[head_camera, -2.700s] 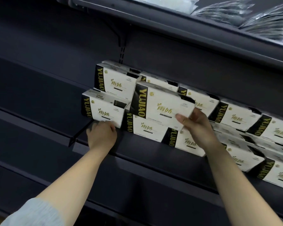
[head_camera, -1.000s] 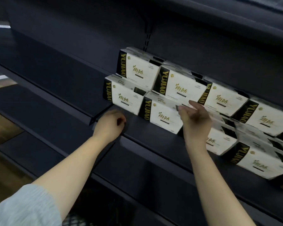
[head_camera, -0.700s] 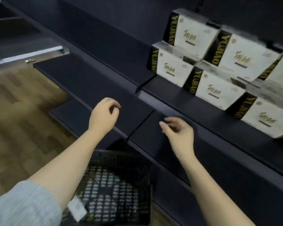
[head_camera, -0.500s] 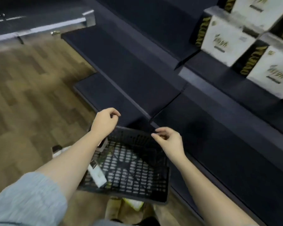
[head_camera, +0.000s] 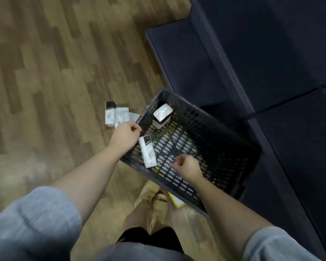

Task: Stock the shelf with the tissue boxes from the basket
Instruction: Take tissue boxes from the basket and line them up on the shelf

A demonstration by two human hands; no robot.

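Wood-plank flooring (head_camera: 51, 76) beside dark navy shelving (head_camera: 271, 59). One black perforated plastic basket (head_camera: 224, 147) holds two white tissue boxes (head_camera: 148, 151); more lie outside (head_camera: 115, 114). Left hand (head_camera: 125, 136) and right hand (head_camera: 186, 166) hover loosely curled, holding nothing.

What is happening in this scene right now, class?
A person is looking down at a black basket on the wood floor beside a dark shelf. Both hands are empty: the left hand is at the basket's rim, the right hand over its inside. Two tissue boxes are in the basket, one at the far corner and one near the left hand. More boxes lie on the floor outside it.
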